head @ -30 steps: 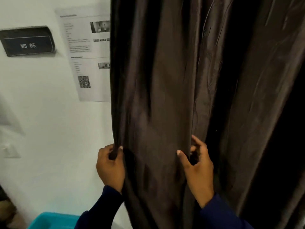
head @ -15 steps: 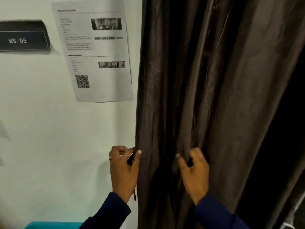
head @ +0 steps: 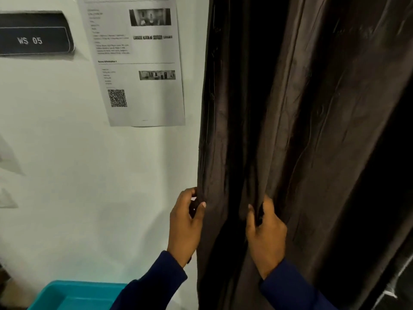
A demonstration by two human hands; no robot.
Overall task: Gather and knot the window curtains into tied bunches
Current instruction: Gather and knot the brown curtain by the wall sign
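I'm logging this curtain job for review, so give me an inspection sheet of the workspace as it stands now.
Surface: white wall beside the curtain.
Job's things: dark curtain hangs loose, no knot seen.
Clutter: teal bin at the bottom left.
Hands: left hand pinches the curtain's edge; right hand grips a fold.
Cables: nothing seen.
Surroundings: printed sheet with a QR code, sign reading WS 05.

The white wall (head: 78, 175) carries a dark plate (head: 33, 34) — marked "WS 05". Beside it hangs a printed sheet (head: 138, 63) — near the curtain's edge.
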